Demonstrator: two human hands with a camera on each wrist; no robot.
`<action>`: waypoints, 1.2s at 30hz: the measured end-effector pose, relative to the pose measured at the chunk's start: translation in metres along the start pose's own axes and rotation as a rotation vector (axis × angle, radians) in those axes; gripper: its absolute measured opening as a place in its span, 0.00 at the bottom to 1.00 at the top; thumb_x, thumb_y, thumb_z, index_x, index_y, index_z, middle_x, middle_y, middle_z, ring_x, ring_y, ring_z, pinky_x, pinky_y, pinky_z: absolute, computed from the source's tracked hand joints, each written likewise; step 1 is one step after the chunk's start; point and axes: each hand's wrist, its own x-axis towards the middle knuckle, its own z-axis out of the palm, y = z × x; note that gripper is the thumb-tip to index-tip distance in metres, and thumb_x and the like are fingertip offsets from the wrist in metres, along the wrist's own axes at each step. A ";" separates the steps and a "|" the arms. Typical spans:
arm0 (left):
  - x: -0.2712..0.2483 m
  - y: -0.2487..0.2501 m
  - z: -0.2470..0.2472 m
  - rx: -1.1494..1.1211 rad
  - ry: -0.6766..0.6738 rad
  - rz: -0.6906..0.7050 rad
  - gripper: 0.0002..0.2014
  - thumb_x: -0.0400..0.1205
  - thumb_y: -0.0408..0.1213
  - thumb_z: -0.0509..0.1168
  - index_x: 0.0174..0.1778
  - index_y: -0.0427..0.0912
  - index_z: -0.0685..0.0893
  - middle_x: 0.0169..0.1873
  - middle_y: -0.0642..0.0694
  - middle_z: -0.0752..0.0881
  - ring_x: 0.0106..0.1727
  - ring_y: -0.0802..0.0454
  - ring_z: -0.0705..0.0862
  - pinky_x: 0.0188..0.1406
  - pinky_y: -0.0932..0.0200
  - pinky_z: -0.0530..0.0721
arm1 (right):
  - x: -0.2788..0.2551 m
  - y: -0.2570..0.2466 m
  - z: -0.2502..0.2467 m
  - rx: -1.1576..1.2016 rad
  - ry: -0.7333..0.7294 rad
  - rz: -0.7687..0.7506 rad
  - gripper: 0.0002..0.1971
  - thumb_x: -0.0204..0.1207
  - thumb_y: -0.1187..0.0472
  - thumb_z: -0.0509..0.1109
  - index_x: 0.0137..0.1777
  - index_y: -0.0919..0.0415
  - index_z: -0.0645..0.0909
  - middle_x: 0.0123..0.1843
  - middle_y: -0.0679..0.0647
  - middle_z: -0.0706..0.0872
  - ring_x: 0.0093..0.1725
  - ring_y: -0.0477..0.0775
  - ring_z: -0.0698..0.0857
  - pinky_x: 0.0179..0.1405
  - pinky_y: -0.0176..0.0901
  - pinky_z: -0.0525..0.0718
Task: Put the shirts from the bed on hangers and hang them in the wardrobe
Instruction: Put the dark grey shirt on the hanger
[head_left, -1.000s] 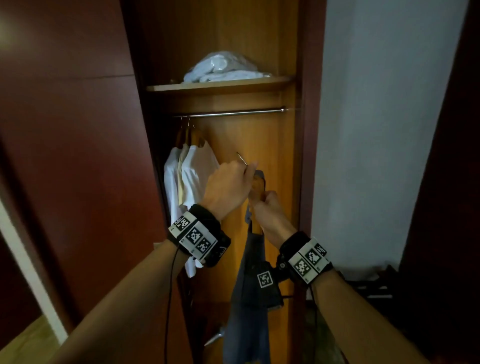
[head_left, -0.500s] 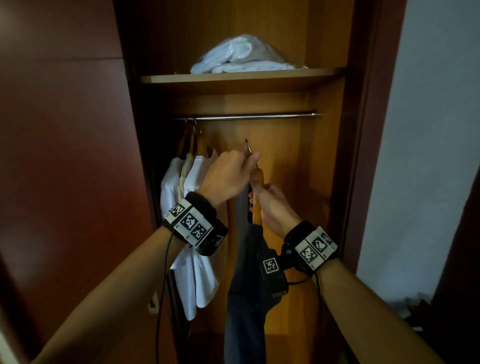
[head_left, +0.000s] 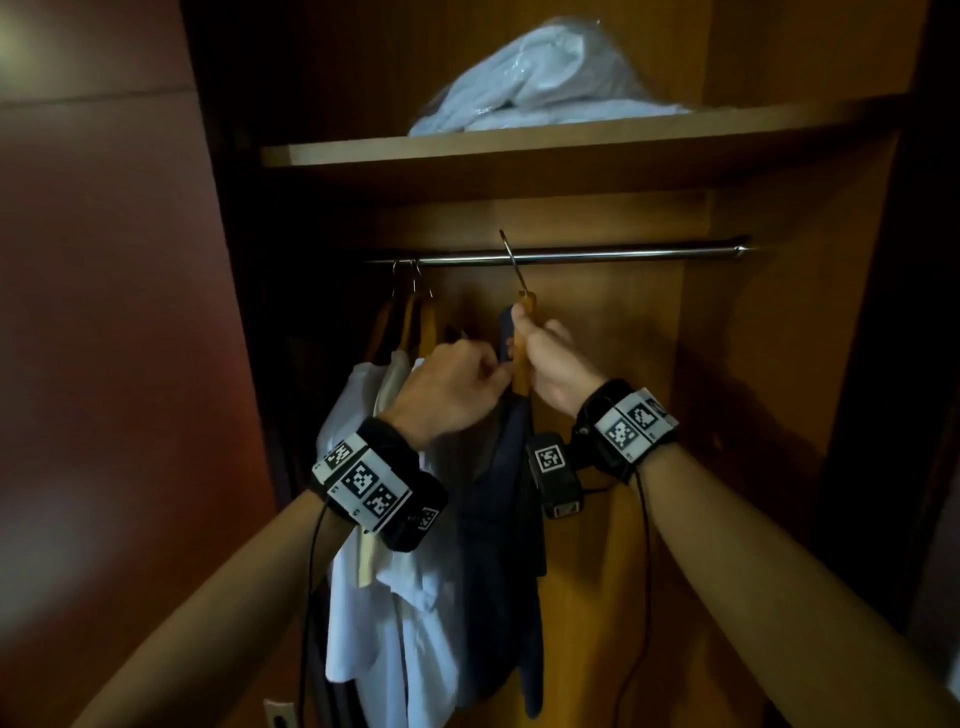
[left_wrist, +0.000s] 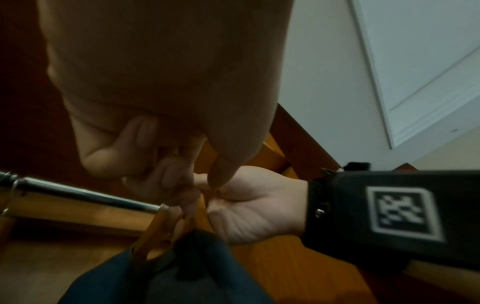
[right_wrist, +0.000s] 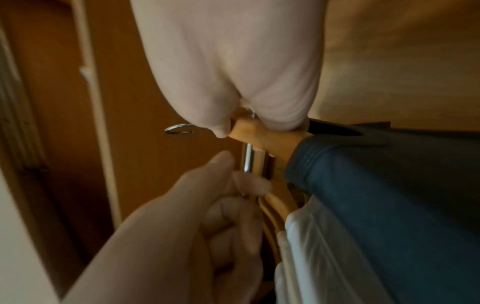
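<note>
Here, right hand (head_left: 553, 371) gripping wooden hanger (head_left: 521, 358), left hand (head_left: 452, 392) pinching blue shirt (head_left: 498, 519).

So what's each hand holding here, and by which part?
The right hand grips the wooden hanger carrying the dark blue shirt at its neck, just below the hook. The left hand has curled fingers against the same hanger; its exact hold cannot be told.

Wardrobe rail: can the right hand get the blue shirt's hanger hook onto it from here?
Probably yes. The right hand grips the hanger; its hook already crosses the rail, which is bare right of the white shirts.
</note>
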 end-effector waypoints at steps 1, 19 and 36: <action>0.004 -0.008 0.004 0.004 -0.010 -0.008 0.18 0.88 0.56 0.63 0.41 0.48 0.85 0.34 0.54 0.86 0.40 0.54 0.86 0.36 0.59 0.75 | 0.011 0.000 0.003 -0.026 0.013 0.006 0.13 0.91 0.45 0.65 0.53 0.54 0.74 0.50 0.55 0.82 0.49 0.51 0.84 0.44 0.45 0.82; 0.015 -0.095 0.042 0.164 -0.075 -0.032 0.16 0.82 0.60 0.66 0.52 0.53 0.75 0.48 0.51 0.84 0.63 0.44 0.83 0.78 0.46 0.70 | 0.109 0.009 0.061 -0.056 0.110 0.064 0.29 0.92 0.47 0.64 0.84 0.65 0.66 0.46 0.54 0.78 0.42 0.49 0.79 0.55 0.45 0.81; 0.003 -0.085 0.002 0.197 -0.100 -0.089 0.23 0.88 0.58 0.62 0.76 0.51 0.78 0.68 0.38 0.82 0.76 0.42 0.74 0.83 0.51 0.60 | 0.126 0.003 0.092 -0.020 0.065 0.143 0.16 0.92 0.49 0.65 0.68 0.59 0.69 0.46 0.59 0.78 0.37 0.52 0.81 0.39 0.47 0.89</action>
